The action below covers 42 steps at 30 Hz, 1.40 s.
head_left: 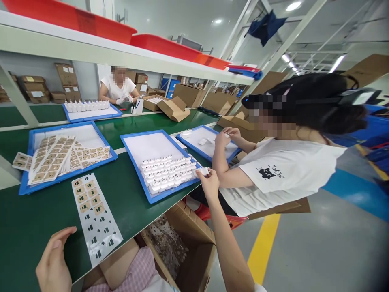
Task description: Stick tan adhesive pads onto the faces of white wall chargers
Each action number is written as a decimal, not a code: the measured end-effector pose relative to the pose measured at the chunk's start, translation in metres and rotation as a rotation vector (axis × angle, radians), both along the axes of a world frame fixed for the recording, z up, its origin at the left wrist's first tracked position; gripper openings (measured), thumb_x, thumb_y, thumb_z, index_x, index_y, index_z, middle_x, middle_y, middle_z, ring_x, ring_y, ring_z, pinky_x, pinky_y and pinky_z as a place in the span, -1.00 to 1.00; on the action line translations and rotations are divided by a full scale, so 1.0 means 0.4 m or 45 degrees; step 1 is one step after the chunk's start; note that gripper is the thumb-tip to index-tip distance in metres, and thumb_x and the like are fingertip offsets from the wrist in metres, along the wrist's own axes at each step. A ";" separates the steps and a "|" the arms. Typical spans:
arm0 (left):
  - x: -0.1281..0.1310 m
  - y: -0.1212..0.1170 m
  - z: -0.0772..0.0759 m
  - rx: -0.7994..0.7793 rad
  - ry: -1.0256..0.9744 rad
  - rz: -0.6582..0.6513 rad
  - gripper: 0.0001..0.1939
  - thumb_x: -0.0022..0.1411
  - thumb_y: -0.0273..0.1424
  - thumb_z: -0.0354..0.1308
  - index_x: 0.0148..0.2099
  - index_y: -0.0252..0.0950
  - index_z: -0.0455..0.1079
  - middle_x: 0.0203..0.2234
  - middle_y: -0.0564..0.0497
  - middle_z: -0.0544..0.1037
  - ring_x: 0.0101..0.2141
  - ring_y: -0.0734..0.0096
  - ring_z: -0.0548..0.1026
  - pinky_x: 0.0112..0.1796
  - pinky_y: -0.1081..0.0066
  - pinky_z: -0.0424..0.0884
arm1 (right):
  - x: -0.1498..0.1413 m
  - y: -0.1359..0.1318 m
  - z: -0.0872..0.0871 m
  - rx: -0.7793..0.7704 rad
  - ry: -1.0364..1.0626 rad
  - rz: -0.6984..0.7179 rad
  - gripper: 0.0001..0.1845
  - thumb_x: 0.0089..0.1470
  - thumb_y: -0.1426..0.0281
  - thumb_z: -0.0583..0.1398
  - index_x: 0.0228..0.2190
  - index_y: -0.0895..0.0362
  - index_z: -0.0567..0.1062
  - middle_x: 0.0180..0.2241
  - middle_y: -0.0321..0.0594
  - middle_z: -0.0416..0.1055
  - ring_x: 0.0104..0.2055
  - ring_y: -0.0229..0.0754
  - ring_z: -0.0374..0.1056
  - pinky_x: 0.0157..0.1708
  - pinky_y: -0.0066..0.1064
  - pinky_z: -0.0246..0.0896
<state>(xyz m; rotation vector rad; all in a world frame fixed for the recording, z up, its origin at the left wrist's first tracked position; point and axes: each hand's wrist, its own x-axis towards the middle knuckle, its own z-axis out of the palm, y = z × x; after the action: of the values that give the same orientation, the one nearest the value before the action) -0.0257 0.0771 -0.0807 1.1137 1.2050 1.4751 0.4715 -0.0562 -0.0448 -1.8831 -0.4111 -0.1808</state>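
My right hand (210, 184) pinches a small white plastic piece (201, 172) at the front right corner of a blue-rimmed tray (133, 156). Rows of similar white pieces with thin dark tips (164, 174) fill the front part of that tray. My left hand (54, 261) hovers by the table's front edge, fingers loosely curved and apart, holding nothing. Just right of it lies a sticker sheet (96, 221). Tan stickers with dark cut-outs sit on the sheet's far half, while its near half shows bare silvery backing.
Another blue tray (114, 154) holds piled sticker sheets (57, 156). Below the table edge, an open cardboard box (194, 231) contains scrap sheets. A co-worker (282, 170) sits close on my right, handling white pieces over a tray. Another person (118, 87) works across the table, beneath a shelf (121, 52).
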 end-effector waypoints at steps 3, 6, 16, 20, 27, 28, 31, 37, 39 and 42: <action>-0.003 0.000 -0.006 -0.012 -0.006 -0.002 -0.70 0.20 -0.10 0.25 -0.28 -0.24 0.57 -0.27 0.00 0.64 -0.16 0.19 0.54 0.07 0.20 0.42 | -0.002 0.008 -0.013 -0.120 -0.079 -0.059 -0.09 -0.25 -0.31 0.23 -0.12 0.18 0.41 -0.14 0.18 0.53 -0.18 0.14 0.42 -0.04 0.00 0.28; -0.003 -0.001 -0.003 -0.021 0.001 0.002 -0.70 0.21 -0.11 0.24 -0.28 -0.24 0.57 -0.27 0.00 0.63 -0.16 0.19 0.53 0.09 0.19 0.41 | -0.004 0.016 -0.013 -0.233 -0.148 -0.040 -0.14 -0.15 -0.36 0.13 -0.17 0.15 0.42 -0.18 0.16 0.53 -0.20 0.12 0.42 -0.08 -0.05 0.29; 0.001 -0.013 0.000 0.018 0.099 -0.059 -0.71 0.29 -0.13 0.18 -0.25 -0.24 0.55 -0.23 -0.02 0.61 -0.13 0.17 0.53 0.07 0.18 0.41 | 0.000 0.032 0.016 -0.472 -0.198 0.057 -0.13 -0.11 -0.48 -0.08 -0.54 0.06 0.42 -0.53 0.07 0.49 -0.36 0.13 0.44 -0.23 -0.10 0.31; -0.012 -0.011 0.029 0.037 0.340 -0.140 -0.66 0.35 -0.10 0.09 -0.23 -0.22 0.54 -0.18 -0.04 0.61 -0.08 0.15 0.53 0.02 0.20 0.43 | -0.013 0.012 0.050 -0.511 -0.211 0.064 -0.15 -0.04 -0.44 -0.14 -0.66 0.03 0.38 -0.65 0.02 0.40 -0.44 0.12 0.40 -0.30 -0.11 0.28; -0.021 0.078 0.166 0.349 1.130 -0.685 -0.64 0.43 -0.11 -0.02 -0.04 -0.14 0.54 0.00 -0.05 0.62 0.22 0.02 0.37 0.19 0.01 0.36 | -0.191 0.023 0.133 -0.285 -0.435 0.112 -0.24 0.23 -0.17 -0.10 -0.29 0.17 0.59 -0.34 0.07 0.56 -0.26 0.14 0.47 -0.17 -0.05 0.34; -0.011 0.098 0.179 0.390 1.189 -0.762 -0.62 0.45 -0.13 -0.05 -0.01 -0.14 0.54 0.04 -0.06 0.61 0.28 0.02 0.31 0.24 -0.01 0.32 | -0.248 0.043 0.129 -0.256 -0.452 0.235 -0.31 0.27 -0.11 -0.07 -0.26 0.15 0.60 -0.34 0.02 0.57 -0.28 0.08 0.48 -0.20 -0.09 0.36; 0.025 0.159 0.187 0.443 1.431 -1.024 -0.58 0.42 -0.16 0.03 0.22 -0.16 0.44 0.31 -0.05 0.40 0.43 -0.05 0.05 0.36 -0.17 0.06 | -0.445 0.133 0.088 -0.280 -0.485 1.097 -0.53 0.35 0.12 0.01 -0.23 0.11 0.63 -0.26 -0.02 0.60 -0.20 0.04 0.53 -0.16 -0.11 0.43; 0.040 0.221 0.132 0.322 1.624 -1.196 -0.40 0.44 -0.11 0.03 0.44 -0.09 0.15 0.45 -0.03 0.14 0.47 -0.03 -0.03 0.38 -0.30 -0.25 | -0.676 0.329 -0.023 -0.406 -0.547 1.652 -0.68 0.27 0.37 0.16 0.00 0.06 0.60 0.01 -0.05 0.56 0.05 0.06 0.46 0.07 -0.02 0.44; 0.035 0.223 0.118 0.332 1.631 -1.172 -0.42 0.45 -0.10 0.00 0.44 -0.08 0.17 0.44 -0.04 0.16 0.46 0.00 0.01 0.37 -0.30 -0.28 | -0.683 0.358 -0.042 -0.432 -0.572 1.661 -0.67 0.27 0.40 0.14 -0.01 0.11 0.59 -0.01 0.03 0.54 0.03 0.10 0.44 0.10 0.06 0.40; 0.034 0.219 0.109 0.348 1.634 -1.129 -0.45 0.47 -0.10 -0.02 0.41 -0.09 0.21 0.42 -0.05 0.21 0.45 0.01 0.06 0.37 -0.31 -0.24 | -0.675 0.370 -0.052 -0.459 -0.603 1.665 -0.69 0.28 0.38 0.14 -0.02 0.15 0.59 -0.07 0.06 0.50 -0.02 0.11 0.43 0.04 0.03 0.43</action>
<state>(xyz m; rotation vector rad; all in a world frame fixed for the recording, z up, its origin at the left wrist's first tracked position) -0.0122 0.1648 -0.0371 2.5205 0.9678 0.1095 0.2016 0.0916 -0.0654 -1.5249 -1.9812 0.3626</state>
